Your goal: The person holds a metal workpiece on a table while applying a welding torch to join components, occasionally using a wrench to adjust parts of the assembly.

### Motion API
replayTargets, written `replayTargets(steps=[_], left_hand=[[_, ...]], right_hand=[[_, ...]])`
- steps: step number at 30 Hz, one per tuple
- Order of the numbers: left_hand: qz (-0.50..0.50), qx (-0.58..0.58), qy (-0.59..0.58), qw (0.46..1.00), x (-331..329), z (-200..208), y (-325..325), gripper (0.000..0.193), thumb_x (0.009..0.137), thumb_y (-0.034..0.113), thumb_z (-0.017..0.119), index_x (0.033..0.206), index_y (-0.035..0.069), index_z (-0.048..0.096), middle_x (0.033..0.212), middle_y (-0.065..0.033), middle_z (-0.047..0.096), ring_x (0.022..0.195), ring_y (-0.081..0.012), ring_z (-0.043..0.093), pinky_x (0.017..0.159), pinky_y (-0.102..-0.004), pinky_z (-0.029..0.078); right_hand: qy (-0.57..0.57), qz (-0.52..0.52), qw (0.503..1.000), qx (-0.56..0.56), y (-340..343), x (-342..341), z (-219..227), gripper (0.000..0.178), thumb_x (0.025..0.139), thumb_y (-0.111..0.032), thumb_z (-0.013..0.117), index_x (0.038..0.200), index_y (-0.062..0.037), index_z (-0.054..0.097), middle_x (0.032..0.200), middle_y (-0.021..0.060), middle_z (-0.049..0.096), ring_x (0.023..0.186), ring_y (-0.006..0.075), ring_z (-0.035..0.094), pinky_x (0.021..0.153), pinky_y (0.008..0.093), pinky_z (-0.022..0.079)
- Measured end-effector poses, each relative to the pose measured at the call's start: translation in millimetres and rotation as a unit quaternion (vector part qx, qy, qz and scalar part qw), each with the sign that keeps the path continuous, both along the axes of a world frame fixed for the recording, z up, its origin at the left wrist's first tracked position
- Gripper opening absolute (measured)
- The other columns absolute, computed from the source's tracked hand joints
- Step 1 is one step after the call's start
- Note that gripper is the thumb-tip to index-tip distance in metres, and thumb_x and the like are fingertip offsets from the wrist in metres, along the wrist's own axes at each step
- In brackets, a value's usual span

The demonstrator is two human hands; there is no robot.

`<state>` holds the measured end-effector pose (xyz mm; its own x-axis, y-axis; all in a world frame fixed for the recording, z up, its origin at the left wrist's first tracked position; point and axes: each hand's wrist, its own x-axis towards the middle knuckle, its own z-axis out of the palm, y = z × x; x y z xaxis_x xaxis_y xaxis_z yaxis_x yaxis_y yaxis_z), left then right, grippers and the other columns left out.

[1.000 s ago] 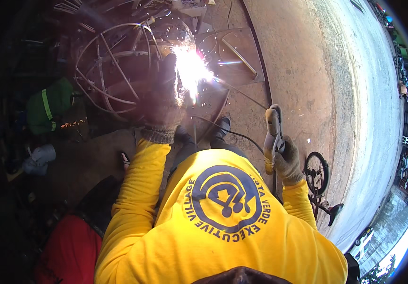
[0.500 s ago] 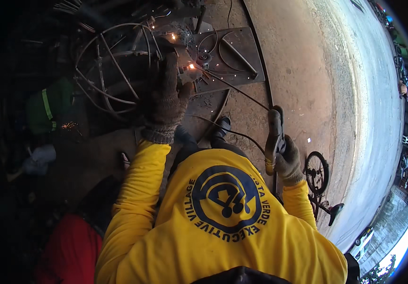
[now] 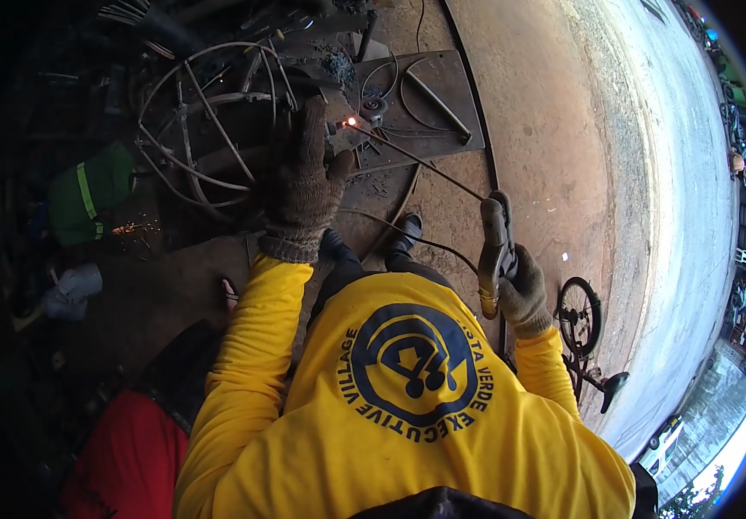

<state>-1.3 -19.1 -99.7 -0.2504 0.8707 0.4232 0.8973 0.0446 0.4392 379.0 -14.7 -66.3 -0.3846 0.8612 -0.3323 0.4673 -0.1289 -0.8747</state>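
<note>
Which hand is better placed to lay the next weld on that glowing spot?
Right. The right hand grips the electrode holder, its rod reaching the glowing spot. The left hand rests against the wire frame.

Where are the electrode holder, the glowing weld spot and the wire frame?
electrode holder (image 3: 496, 246), head view, on its handle in the right hand.
weld spot (image 3: 351, 122), head view, on the orange glow.
wire frame (image 3: 209, 112), head view, on a curved rod.

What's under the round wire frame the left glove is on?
Under the wire frame lies dark ground and, at its right edge, a flat steel plate with a glowing weld spot. The left hand covers the frame's right side; what lies beneath the glove is hidden.
</note>
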Motion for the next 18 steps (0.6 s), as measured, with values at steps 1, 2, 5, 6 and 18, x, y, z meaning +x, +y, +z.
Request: replayTargets(steps=[1, 2, 5, 6, 18], left_hand=[[-0.001, 0.001, 0.003, 1.000, 0.1, 0.9, 0.3, 0.078, 0.087, 0.023, 0.078, 0.153, 0.005, 0.042, 0.146, -0.0210, 0.054, 0.132, -0.0409, 0.055, 0.111, -0.0476, 0.046], [-0.002, 0.003, 0.006, 1.000, 0.4, 1.8, 0.7, 0.078, 0.087, 0.023, 0.079, 0.153, 0.005, 0.042, 0.147, -0.0209, 0.054, 0.133, -0.0409, 0.055, 0.112, -0.0478, 0.046], [-0.007, 0.012, -0.003, 1.000, -0.4, -3.9, 0.5, 0.079, 0.086, 0.022, 0.079, 0.154, 0.005, 0.041, 0.148, -0.0207, 0.054, 0.133, -0.0411, 0.054, 0.112, -0.0479, 0.045], [-0.009, 0.016, -0.009, 1.000, -0.9, -5.9, 0.4, 0.079, 0.087, 0.022, 0.079, 0.154, 0.005, 0.041, 0.148, -0.0207, 0.053, 0.133, -0.0412, 0.054, 0.112, -0.0479, 0.045], [0.016, -0.021, -0.016, 1.000, 3.0, 0.2, -4.0, 0.065, 0.092, 0.027, 0.072, 0.149, 0.010, 0.047, 0.124, -0.0195, 0.067, 0.099, -0.0373, 0.069, 0.085, -0.0458, 0.057]], right_hand=[[0.001, 0.000, 1.000, 0.001, 0.1, -0.5, 0.2, 0.060, 0.080, -0.030, 0.077, 0.128, 0.0037, 0.061, 0.107, 0.0147, 0.071, 0.098, 0.0227, 0.068, 0.091, 0.0351, 0.052], [0.003, 0.001, 1.000, 0.003, 0.3, -1.4, 0.9, 0.060, 0.080, -0.030, 0.077, 0.128, 0.0038, 0.061, 0.107, 0.0148, 0.071, 0.098, 0.0228, 0.068, 0.091, 0.0350, 0.052], [0.009, 0.002, 1.000, 0.008, 1.0, -2.9, 1.1, 0.061, 0.080, -0.031, 0.078, 0.128, 0.0040, 0.061, 0.106, 0.0150, 0.071, 0.098, 0.0230, 0.068, 0.090, 0.0352, 0.052], [0.011, 0.003, 1.000, 0.010, 1.2, -3.2, 1.1, 0.061, 0.080, -0.032, 0.078, 0.128, 0.0040, 0.061, 0.106, 0.0150, 0.071, 0.098, 0.0231, 0.068, 0.090, 0.0352, 0.052], [0.030, -0.002, 1.000, 0.000, 0.8, -4.3, 0.0, 0.062, 0.081, -0.035, 0.080, 0.127, 0.0036, 0.062, 0.106, 0.0125, 0.071, 0.098, 0.0196, 0.066, 0.091, 0.0339, 0.052]])
